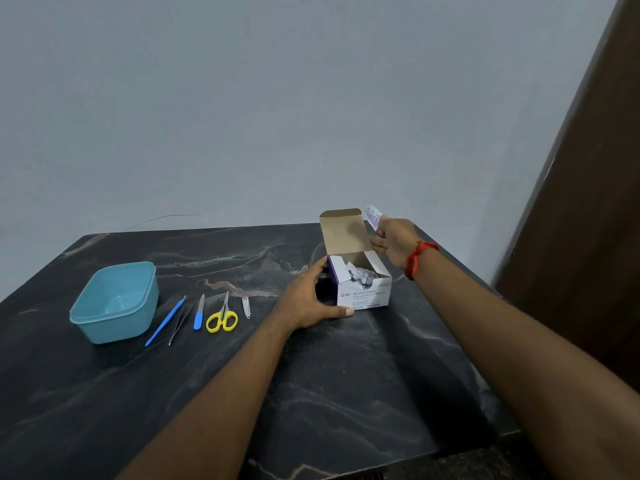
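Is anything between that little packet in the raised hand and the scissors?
Yes: the open swab box and the left hand gripping it sit between the packet, pinched by the right hand, and the scissors.

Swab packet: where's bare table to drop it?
The packet fits on bare table in front of the box, or behind the scissors toward the wall. Crowded: tub to clipper row, and round the box, held by the left hand.
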